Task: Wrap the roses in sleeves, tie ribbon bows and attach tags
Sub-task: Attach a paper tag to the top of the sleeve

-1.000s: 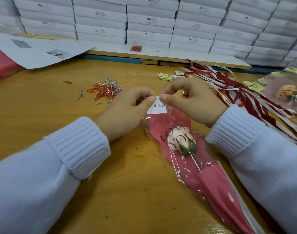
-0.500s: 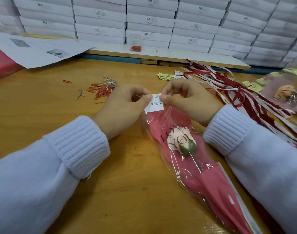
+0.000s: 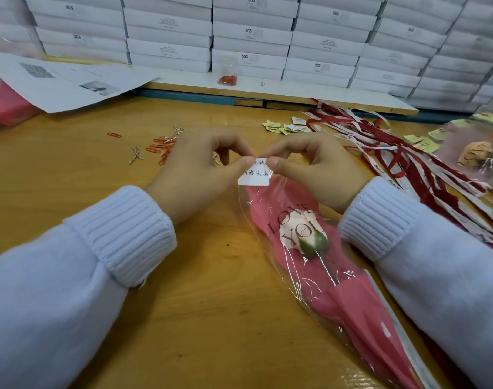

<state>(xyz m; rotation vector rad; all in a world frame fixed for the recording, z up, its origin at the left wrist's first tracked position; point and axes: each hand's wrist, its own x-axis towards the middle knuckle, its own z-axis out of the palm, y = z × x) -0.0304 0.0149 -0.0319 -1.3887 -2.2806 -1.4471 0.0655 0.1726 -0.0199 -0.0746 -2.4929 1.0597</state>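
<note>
Lying on the wooden surface (image 3: 85,175) — one rose (image 3: 309,240) in a pink sleeve (image 3: 360,318). Left grip (image 3: 194,175) and right grip (image 3: 323,169) each pinch the white tag (image 3: 253,177) between thumb and forefinger, at the sleeve's top edge; ribbons (image 3: 402,161) lie near, right

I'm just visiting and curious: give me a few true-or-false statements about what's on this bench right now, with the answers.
1. The left hand and the right hand both pinch the white tag at the top of the clear sleeve. True.
2. A ribbon bow is tied round the sleeve. False: no bow is on it; the ribbons lie loose on the table to the right.
3. Beyond the left hand lie red paper clips. True.
4. The stacked cartons at the back are black. False: the boxes are white.
</note>
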